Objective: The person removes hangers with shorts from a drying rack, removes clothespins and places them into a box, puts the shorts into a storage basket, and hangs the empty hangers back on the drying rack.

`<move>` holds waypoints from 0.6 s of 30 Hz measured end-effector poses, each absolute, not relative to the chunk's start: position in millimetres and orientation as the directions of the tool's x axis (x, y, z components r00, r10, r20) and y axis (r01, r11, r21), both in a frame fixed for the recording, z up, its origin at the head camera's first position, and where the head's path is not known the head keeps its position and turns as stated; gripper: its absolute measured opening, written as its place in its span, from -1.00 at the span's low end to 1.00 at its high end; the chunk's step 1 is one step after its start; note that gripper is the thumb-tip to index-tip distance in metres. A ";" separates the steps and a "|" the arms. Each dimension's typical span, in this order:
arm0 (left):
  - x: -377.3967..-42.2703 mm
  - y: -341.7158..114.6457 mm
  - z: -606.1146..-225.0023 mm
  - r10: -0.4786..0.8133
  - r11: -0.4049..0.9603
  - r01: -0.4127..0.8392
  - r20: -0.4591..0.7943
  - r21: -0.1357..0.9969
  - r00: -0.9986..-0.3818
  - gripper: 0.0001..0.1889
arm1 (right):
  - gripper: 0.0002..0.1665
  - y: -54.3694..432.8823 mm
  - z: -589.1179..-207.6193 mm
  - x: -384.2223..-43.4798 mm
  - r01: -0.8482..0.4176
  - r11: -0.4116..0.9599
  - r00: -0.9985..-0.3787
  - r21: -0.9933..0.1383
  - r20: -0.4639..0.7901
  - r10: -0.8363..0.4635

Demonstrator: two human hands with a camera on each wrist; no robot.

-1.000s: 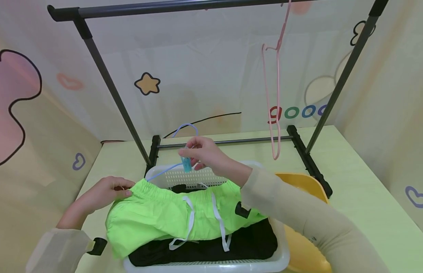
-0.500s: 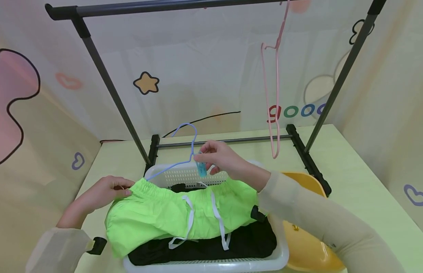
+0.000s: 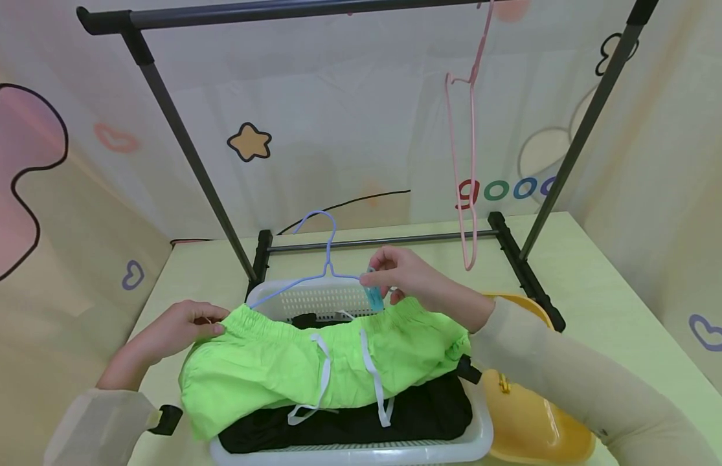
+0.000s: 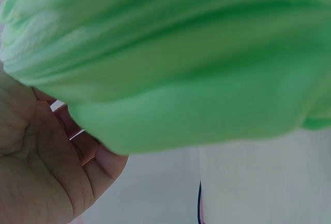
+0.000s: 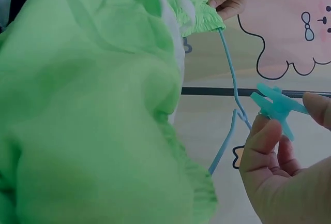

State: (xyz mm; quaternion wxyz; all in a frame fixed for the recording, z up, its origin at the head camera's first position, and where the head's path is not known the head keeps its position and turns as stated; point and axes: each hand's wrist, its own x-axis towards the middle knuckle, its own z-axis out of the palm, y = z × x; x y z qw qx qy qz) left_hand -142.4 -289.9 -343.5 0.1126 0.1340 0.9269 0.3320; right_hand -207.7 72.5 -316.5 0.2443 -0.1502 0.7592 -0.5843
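Neon green shorts (image 3: 279, 375) with white drawstrings lie over a white basket (image 3: 349, 457), their waistband toward the rack. A blue clothes hanger (image 3: 329, 252) has its hook and upper arms above the waistband; its lower part is hidden by the cloth. My left hand (image 3: 177, 330) pinches the left end of the waistband. Between the thumb and fingers of my right hand (image 3: 416, 281) is a teal clothespin (image 5: 278, 105), held above the waistband's right half, close to the hanger's right arm. In the left wrist view, green cloth (image 4: 196, 89) covers most of the picture.
Dark clothing (image 3: 419, 414) fills the basket beneath the shorts. A yellow basin (image 3: 530, 421) stands to its right. Behind and overhead is a black clothes rack (image 3: 279, 14), with a pink hanger (image 3: 473, 168) on its bar. A printed curtain (image 3: 349, 116) backs the table.
My right hand has moved to the right and slightly down with the clothespin, from beside the hanger's hook to its right arm. The left hand and the shorts stay in place.
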 end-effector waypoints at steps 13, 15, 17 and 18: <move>-141.2 -289.7 -342.5 0.319 0.742 0.165 -0.126 0.649 -0.939 -0.71 | -0.77 105.2 -321.3 -206.8 0.077 0.278 -0.822 -0.957 -0.219 -0.525; -141.2 -289.6 -342.3 0.321 0.740 0.165 -0.127 0.652 -0.938 -0.71 | -0.76 110.0 -321.8 -207.3 0.082 0.284 -0.823 -0.955 -0.226 -0.522; -141.4 -289.6 -342.5 0.323 0.739 0.165 -0.129 0.654 -0.938 -0.70 | -0.74 115.1 -322.3 -208.0 0.081 0.298 -0.825 -0.951 -0.232 -0.515; -141.6 -289.6 -342.6 0.323 0.739 0.165 -0.129 0.653 -0.937 -0.70 | -0.74 117.7 -322.5 -208.3 0.085 0.305 -0.828 -0.948 -0.237 -0.508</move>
